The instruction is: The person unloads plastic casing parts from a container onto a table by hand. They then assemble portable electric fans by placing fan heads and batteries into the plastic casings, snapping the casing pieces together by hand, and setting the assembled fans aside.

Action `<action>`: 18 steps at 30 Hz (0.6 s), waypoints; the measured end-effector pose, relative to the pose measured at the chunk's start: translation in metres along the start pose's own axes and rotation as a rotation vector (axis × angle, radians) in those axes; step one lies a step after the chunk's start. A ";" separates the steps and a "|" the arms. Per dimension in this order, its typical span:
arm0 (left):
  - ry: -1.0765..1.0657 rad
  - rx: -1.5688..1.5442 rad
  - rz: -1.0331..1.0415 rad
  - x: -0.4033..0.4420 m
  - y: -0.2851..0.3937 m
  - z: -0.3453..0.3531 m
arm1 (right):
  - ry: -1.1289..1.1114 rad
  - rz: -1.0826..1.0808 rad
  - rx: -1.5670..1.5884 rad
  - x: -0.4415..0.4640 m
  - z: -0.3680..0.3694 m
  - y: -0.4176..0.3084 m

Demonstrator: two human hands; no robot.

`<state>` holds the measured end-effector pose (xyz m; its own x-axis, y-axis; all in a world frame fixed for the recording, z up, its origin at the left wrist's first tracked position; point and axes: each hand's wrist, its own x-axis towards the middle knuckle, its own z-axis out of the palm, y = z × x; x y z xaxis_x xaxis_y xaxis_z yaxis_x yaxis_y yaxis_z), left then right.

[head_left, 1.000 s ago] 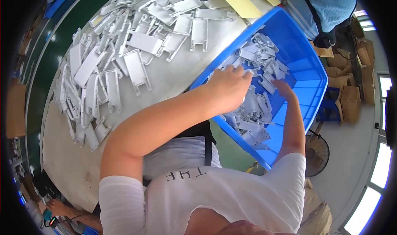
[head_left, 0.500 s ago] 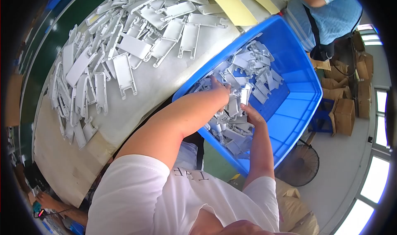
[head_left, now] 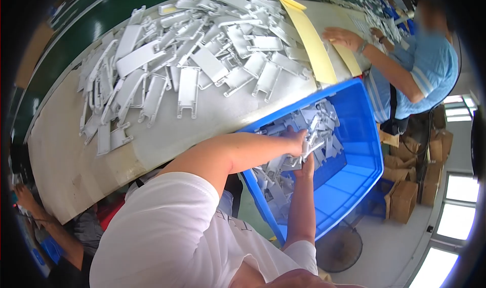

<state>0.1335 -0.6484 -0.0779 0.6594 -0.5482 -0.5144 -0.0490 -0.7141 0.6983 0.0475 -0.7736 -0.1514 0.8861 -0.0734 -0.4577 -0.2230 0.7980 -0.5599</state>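
Both my hands are down inside a blue plastic bin [head_left: 349, 179] that holds a jumbled heap of small white plastic parts [head_left: 276, 186]. My left hand [head_left: 295, 140] is closed at the near side of a few white plastic pieces [head_left: 315, 142], its fingers partly hidden. Just below it, my right hand [head_left: 307, 166] grips the same cluster from underneath, with fingers bent around the pieces. The two hands are close together, above the heap.
On the table [head_left: 167, 136] left of the bin lies a large pile of white plastic panels [head_left: 207, 65]. Yellow strips [head_left: 309, 40] lie beyond it. A co-worker in blue [head_left: 430, 65] stands at the right. Cardboard boxes [head_left: 403, 201] and a fan [head_left: 340, 247] are on the floor.
The view has turned, so the table and co-worker show more fully. My hands have drawn closer together around the white pieces, which are now raised and tilted. The co-worker's hand now shows over the yellow strips.
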 end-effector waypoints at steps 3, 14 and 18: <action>0.033 -0.117 0.133 -0.007 0.006 -0.007 | 0.011 -0.190 -0.223 0.004 -0.001 -0.014; 0.378 -0.281 0.797 -0.106 0.058 -0.089 | -0.027 -0.652 -0.513 -0.077 0.173 -0.094; 0.588 -0.275 0.814 -0.161 0.037 -0.146 | -0.278 -0.703 -0.603 -0.065 0.245 -0.082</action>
<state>0.1355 -0.5227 0.1033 0.7689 -0.4686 0.4349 -0.5186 -0.0593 0.8530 0.1080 -0.6879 0.0935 0.9440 -0.2105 0.2541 0.2927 0.1787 -0.9394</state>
